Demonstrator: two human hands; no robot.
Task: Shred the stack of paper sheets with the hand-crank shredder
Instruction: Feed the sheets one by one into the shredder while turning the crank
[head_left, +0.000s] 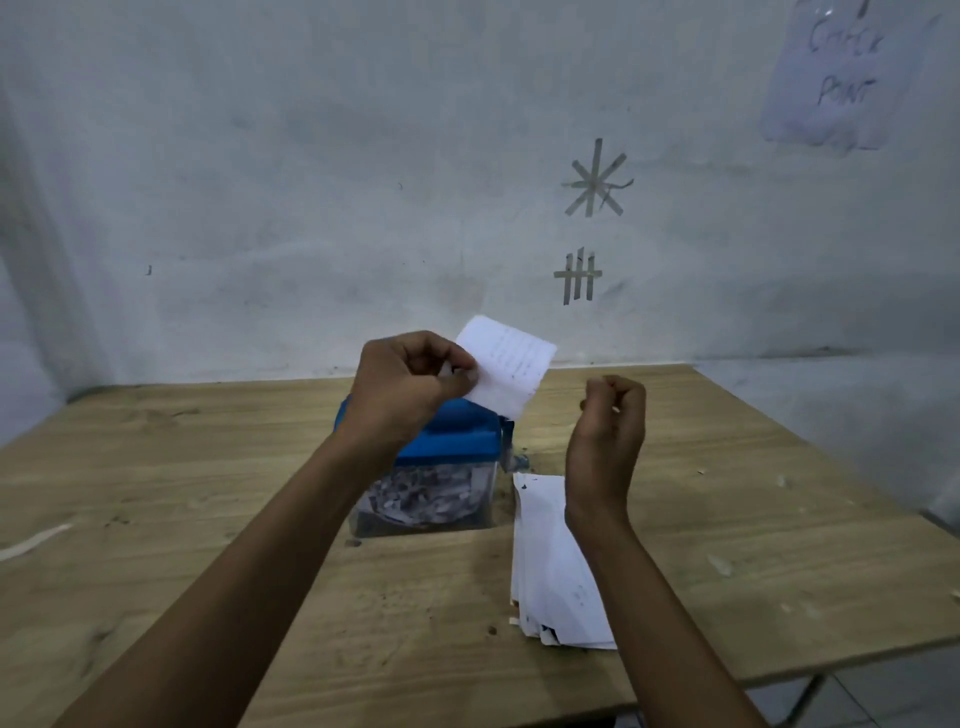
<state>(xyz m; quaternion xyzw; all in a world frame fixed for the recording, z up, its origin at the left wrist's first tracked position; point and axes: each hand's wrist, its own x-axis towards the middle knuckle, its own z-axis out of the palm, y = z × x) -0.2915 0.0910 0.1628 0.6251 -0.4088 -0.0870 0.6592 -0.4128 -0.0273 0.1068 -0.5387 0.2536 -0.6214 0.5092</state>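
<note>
The hand-crank shredder (452, 441) has a blue top and a clear bin full of paper shreds; it stands mid-table. My left hand (410, 384) hovers above it and pinches a white sheet of paper (506, 366) that sticks up and to the right, its lower edge near the shredder's top. My right hand (613, 421) hangs in the air to the right of the shredder with curled fingers that hold nothing I can see. Under my right wrist lies the stack of paper sheets (550, 566) on the table. The crank is mostly hidden behind the shredder's right side.
The wooden table (208, 493) reaches back to a pale wall. Small paper scraps (719, 564) lie on its right part and a white strip (34, 540) at the left edge. The table's right edge drops off to the floor.
</note>
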